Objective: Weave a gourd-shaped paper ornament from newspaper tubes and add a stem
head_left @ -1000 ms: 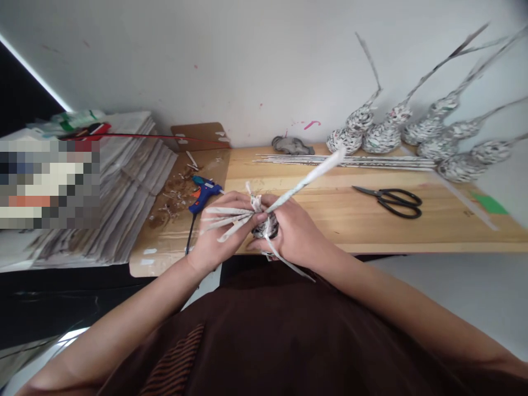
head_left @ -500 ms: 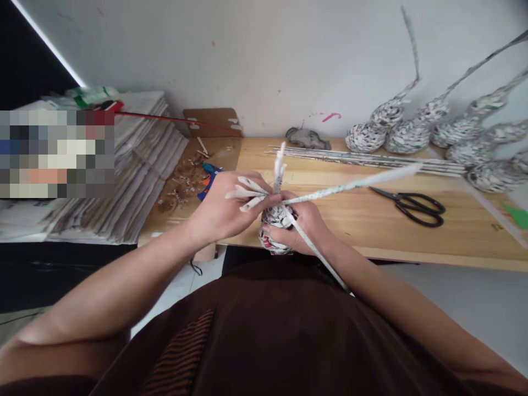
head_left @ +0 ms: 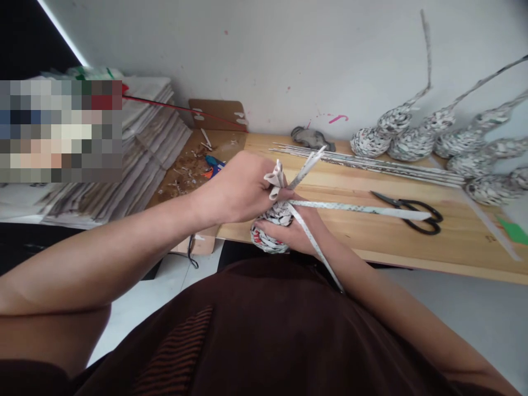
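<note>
My right hand (head_left: 300, 231) is wrapped round a small gourd-shaped body woven from newspaper (head_left: 270, 242), upright at the table's front edge. Its neck shows between both hands. Closed just above that neck, my left hand (head_left: 243, 187) pinches rolled newspaper strips (head_left: 275, 179), whose short ends stick up past the fingers; the thumb and fingertips are partly hidden. Another pair of strips (head_left: 309, 165) leans up to the right. One long paper strip (head_left: 358, 207) runs right over the table, and a second strip (head_left: 315, 247) hangs down across my right wrist.
Black scissors (head_left: 421, 213) lie on the wooden table (head_left: 346, 242) to the right. Behind are thin paper rolls (head_left: 371, 165) and a grey cloth (head_left: 313, 138). Several woven gourds (head_left: 410, 144) stand back right; stacked newspapers (head_left: 152, 132) and paper scraps (head_left: 177, 181) are left.
My left hand has risen and curled tighter; the strips that fanned leftward now point up. The long strip has dropped to nearly level, and the upright pair leans right. My right hand keeps its hold.
</note>
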Demonstrator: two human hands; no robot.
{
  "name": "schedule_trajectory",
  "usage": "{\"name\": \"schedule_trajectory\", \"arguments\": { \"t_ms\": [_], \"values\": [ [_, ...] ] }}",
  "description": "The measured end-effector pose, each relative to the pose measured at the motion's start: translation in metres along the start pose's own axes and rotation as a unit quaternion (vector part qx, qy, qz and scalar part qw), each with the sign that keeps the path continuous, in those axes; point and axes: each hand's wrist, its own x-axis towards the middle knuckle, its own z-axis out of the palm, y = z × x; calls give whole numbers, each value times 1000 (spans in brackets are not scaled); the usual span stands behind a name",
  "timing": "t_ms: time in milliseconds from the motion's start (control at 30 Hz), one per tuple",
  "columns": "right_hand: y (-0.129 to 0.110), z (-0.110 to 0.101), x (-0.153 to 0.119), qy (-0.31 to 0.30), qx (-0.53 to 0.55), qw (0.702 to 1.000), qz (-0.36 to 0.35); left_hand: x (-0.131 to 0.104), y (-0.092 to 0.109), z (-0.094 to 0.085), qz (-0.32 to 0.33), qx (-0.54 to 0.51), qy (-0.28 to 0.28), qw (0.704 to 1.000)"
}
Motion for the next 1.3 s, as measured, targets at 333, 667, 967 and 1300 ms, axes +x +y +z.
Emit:
{"name": "schedule_trajectory", "arguments": {
  "t_ms": [333,667,967,1300],
  "values": [
    [15,-4,17,-4,-103,993,-63,7,-14,0,32,2,-69,997],
    [4,-5,18,-34,-48,997,-52,-7,-26,11,4,-111,-40,993],
    [12,-4,14,-15,-43,998,-40,-7,-30,10,1,-142,-9,990],
    [6,-24,-9,203,-30,963,-173,-44,-46,11,51,-148,166,973]
  ]
}}
